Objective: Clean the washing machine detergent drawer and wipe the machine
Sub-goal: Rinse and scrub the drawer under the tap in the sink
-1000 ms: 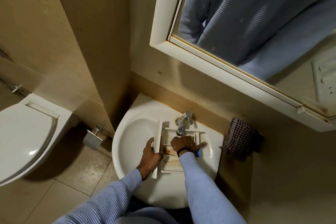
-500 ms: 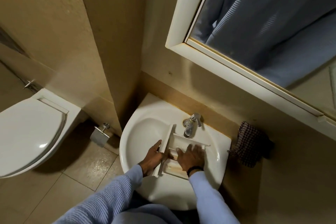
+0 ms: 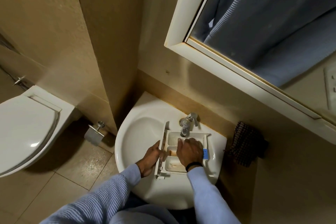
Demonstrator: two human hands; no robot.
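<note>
The white detergent drawer lies in the white sink, its far end under the chrome tap. Brown residue stains its compartments. My left hand grips the drawer's front panel on the left side, fingers curled round its edge. My right hand lies inside the drawer, with fingers stretched out across the middle compartments. A blue insert shows at the drawer's right edge, just beyond that hand. I cannot tell whether water runs from the tap.
A dark checked cloth hangs on the wall right of the sink. A white-framed mirror is above. The closed toilet stands at the left, with a toilet roll holder on the wall between.
My right hand has moved from the drawer's near compartments toward the tap end. My left hand keeps its hold on the front panel. The view has shifted slightly.
</note>
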